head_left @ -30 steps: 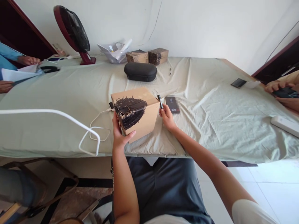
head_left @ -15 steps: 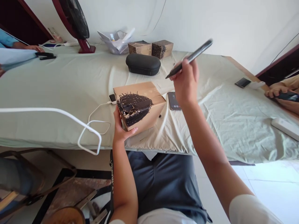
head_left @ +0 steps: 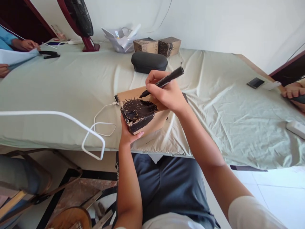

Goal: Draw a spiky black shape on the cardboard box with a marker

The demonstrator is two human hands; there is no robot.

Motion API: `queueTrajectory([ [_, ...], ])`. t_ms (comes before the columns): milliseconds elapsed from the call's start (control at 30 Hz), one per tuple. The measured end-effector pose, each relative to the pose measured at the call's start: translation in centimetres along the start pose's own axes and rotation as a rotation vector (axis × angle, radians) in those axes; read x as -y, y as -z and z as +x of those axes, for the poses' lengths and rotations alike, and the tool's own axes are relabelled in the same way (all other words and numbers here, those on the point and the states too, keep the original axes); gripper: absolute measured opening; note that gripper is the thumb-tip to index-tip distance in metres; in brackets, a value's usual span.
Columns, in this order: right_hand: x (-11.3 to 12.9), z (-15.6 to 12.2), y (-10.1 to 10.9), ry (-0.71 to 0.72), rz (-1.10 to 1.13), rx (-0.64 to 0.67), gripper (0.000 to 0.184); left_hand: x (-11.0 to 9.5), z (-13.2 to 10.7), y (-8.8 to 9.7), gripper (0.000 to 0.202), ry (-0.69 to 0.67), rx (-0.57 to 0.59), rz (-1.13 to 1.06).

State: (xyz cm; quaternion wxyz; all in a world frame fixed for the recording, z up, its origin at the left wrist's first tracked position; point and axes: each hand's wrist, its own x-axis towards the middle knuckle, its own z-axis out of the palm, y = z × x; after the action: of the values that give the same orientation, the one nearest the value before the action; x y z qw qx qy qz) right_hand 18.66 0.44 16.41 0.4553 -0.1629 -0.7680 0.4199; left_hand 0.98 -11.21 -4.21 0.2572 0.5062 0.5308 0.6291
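Brought marker (head_left: 171, 77) down from right of box (head_left: 151, 128) to its top, pinching it in right hand (head_left: 171, 96), gripping box with left hand (head_left: 128, 135).

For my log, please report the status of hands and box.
Left hand holds box. Right hand holds marker, tip at edge of black patch. Black case beyond box, seemingly not in the way.

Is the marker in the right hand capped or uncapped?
Uncapped: the marker shows a bare, narrow tip, with no cap over it, by the edge of the black inked patch on the cardboard box.
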Motion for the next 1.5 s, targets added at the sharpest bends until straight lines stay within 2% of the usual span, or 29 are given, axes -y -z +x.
queueTrajectory([
  [100,-0.3,0.3,-0.1,-0.009,-0.002,-0.018,0.015,-0.1,0.0,0.1,0.142,0.002,0.011,-0.006],
  [300,-0.2,-0.3,0.1,0.052,0.007,-0.176,0.019,-0.4,0.4,0.1,0.140,-0.025,0.000,0.022],
  [433,-1.0,-2.0,1.1,0.095,0.030,-0.393,0.032,0.7,0.3,0.3,0.139,-0.031,-0.012,-0.012],
  [500,-2.3,-3.5,2.3,0.053,0.021,-0.501,0.040,1.6,0.2,0.3,0.135,-0.006,-0.034,-0.041],
  [600,-4.8,-6.6,4.9,-0.010,0.016,-0.573,0.041,2.5,0.1,0.3,0.129,0.021,-0.061,-0.070],
  [733,-7.2,-11.6,8.1,-0.119,0.071,-0.603,0.038,2.6,0.2,0.1,0.123,0.036,-0.051,-0.089],
  [867,-8.7,-15.1,9.3,-0.184,0.047,-0.620,0.044,2.4,0.2,0.2,0.117,0.071,-0.043,-0.068],
  [967,-9.8,-16.4,9.2,-0.217,0.008,-0.565,0.050,2.4,0.2,0.2,0.117,0.082,-0.048,-0.071],
  [1033,-10.3,-17.0,9.0,-0.213,-0.067,-0.476,0.053,2.4,0.1,0.2,0.115,0.075,-0.049,-0.074],
  [1200,-10.6,-18.4,8.8,-0.189,-0.258,-0.081,0.074,2.4,0.2,0.2,0.111,0.039,-0.058,-0.068],
  [1300,-10.0,-18.9,9.3,-0.251,-0.428,0.064,0.086,2.5,0.3,0.3,0.112,0.032,-0.068,-0.046],
  [1400,-9.2,-19.1,9.5,-0.278,-0.600,0.156,0.082,2.8,0.3,0.3,0.117,0.036,-0.085,-0.047],
  [1500,-8.6,-19.0,9.0,-0.275,-0.708,0.185,0.061,3.0,0.3,0.2,0.117,0.040,-0.100,-0.059],
])
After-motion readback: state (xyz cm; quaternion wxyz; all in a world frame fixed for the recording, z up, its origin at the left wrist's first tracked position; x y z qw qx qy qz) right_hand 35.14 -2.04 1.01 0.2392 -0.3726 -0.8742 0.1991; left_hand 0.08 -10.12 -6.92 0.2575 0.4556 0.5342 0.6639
